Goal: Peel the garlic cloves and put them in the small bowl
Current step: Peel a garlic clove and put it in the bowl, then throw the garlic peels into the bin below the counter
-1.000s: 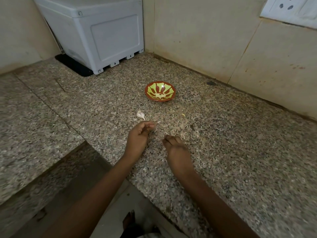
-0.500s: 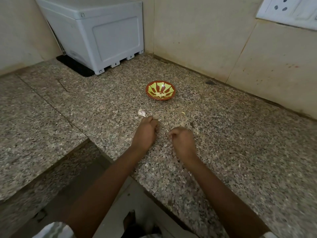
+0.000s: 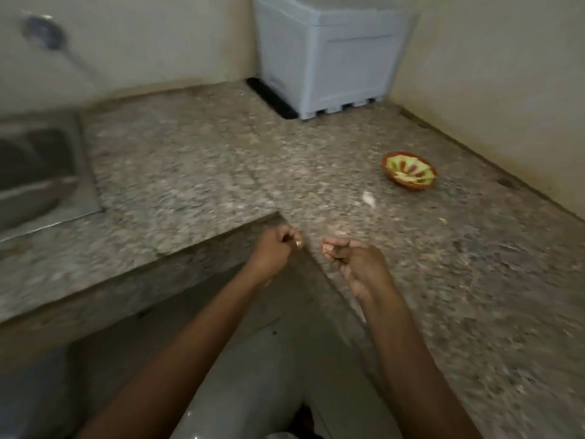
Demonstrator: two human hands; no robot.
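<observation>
The small red bowl [image 3: 408, 169] with a green-yellow pattern stands on the granite counter [image 3: 221, 172] at the right and holds pale peeled cloves. An unpeeled garlic clove [image 3: 368, 198] lies loose in front of the bowl. My left hand [image 3: 275, 248] hovers at the counter's inner corner, fingers curled, pinching a small pale garlic piece [image 3: 299, 243]. My right hand [image 3: 354, 258] is just to its right above the counter edge, with fingers curled toward the thumb. Motion blur hides whether the right hand holds anything.
A steel sink [image 3: 31, 172] is set into the counter at the far left, below a wall tap [image 3: 44, 30]. A white plastic box [image 3: 326, 58] stands in the back corner. A tiny scrap [image 3: 442, 220] lies on the counter to the right.
The view has swung left, bringing the sink into sight. Both hands have drawn back from the loose clove to the counter's inner corner edge, staying close together.
</observation>
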